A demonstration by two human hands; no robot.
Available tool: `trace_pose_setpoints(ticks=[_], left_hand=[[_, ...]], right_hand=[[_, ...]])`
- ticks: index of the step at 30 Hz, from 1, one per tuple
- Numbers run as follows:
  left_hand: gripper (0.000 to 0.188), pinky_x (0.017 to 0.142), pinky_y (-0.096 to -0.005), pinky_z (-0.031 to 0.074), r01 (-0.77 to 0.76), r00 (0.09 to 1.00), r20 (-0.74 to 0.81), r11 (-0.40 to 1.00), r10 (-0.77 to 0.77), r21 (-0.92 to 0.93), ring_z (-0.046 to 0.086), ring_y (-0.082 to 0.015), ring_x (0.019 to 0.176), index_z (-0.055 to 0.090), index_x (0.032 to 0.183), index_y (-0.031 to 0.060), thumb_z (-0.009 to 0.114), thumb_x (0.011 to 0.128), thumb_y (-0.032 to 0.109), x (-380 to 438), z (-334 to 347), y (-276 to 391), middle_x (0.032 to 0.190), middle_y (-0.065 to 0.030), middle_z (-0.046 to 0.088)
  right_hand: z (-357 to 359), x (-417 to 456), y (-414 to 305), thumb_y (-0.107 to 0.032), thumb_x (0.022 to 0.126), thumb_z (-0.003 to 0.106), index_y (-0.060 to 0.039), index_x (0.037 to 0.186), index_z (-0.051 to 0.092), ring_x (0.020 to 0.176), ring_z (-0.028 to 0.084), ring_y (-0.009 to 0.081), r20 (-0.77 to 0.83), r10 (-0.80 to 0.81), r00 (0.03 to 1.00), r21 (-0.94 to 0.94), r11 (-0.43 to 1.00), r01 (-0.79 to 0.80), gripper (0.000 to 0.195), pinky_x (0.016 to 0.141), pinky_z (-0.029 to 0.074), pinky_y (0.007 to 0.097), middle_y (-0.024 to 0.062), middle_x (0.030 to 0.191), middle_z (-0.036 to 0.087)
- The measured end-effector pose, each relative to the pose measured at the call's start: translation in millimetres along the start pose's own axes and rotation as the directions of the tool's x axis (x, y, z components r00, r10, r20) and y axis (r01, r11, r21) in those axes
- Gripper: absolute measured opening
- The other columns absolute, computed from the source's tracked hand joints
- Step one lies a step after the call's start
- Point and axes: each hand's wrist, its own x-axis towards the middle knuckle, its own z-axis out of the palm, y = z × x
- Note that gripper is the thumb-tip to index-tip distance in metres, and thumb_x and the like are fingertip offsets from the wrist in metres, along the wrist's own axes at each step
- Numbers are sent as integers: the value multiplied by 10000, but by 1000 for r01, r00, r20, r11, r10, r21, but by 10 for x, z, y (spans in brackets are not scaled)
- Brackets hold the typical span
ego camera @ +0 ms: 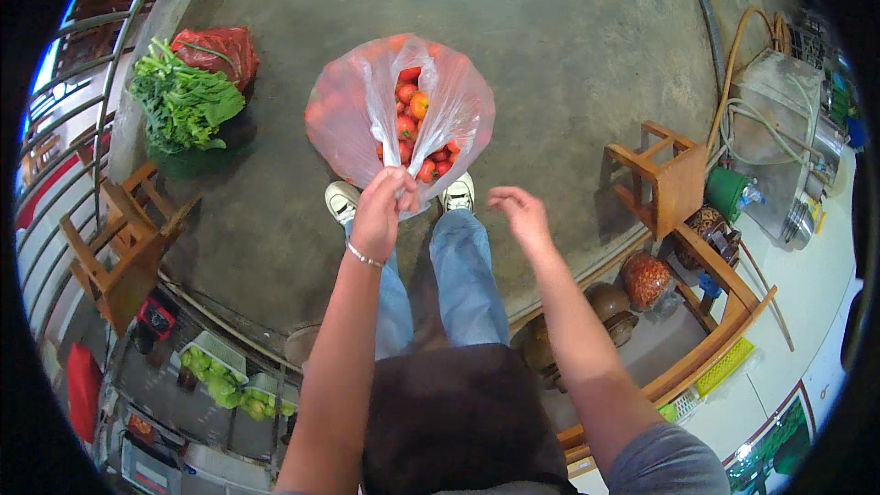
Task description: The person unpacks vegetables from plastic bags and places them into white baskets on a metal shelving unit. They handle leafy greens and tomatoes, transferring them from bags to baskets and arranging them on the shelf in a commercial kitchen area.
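A large translucent plastic bag [337, 103] full of red tomatoes [407, 127] is in front of my feet. Its mouth is gathered and pulled towards me, with a gap through which several tomatoes show. My left hand [385, 203] grips the twisted plastic at the bag's near side; a bracelet circles that wrist. To the right of the bag, apart from it, my right hand [521, 212] hangs in the air with bent fingers and holds nothing. White shoes [456, 192] stand just behind the bag, one partly covered by its edge.
Leafy greens [189, 96] and a red plastic bag [218, 55] lie on the concrete floor at left. Wooden stools [113, 254] stand by a metal railing [110, 55]. Another wooden stool [663, 179] is at right, near jars [645, 280]. Baskets of green vegetables [213, 375] sit lower left.
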Motion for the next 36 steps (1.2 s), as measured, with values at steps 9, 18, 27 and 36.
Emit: trace_pose_setpoints(ticks=[9,18,27,36], left_hand=[[179,473,-170,330,138,937,239,899,-254,415,414,-10,546,618,958,49,502,844,122,442,367,21,653,56,496],[402,504,-223,303,245,948,-300,848,-107,471,383,-62,493,504,518,58,522,849,286,-609,775,577,503,32,421],[416,453,-286,247,87,946,-324,955,10,285,292,-132,440,361,461,98,421,839,260,-2838,1354,1556,444,1,352],[444,431,-264,245,-236,955,-92,912,281,336,299,-58,469,410,509,34,480,897,237,-5762,1681,1960,491,41,329]], right_hand=[[-118,1459,936,-174,797,519,-102,990,616,727,528,94,24,266,964,25,964,-266,228,632,408,237,7,845,605],[137,645,1007,-120,765,533,-63,1102,552,714,535,111,-106,221,970,15,975,-220,342,644,427,252,28,863,597],[-348,-235,283,-280,812,515,-101,1244,425,962,517,188,-186,143,972,-23,988,-150,477,807,417,325,95,1080,550],[-231,-2670,-421,-309,840,430,-71,1234,427,1121,452,288,579,93,810,554,684,-474,460,940,359,496,116,1241,464]])
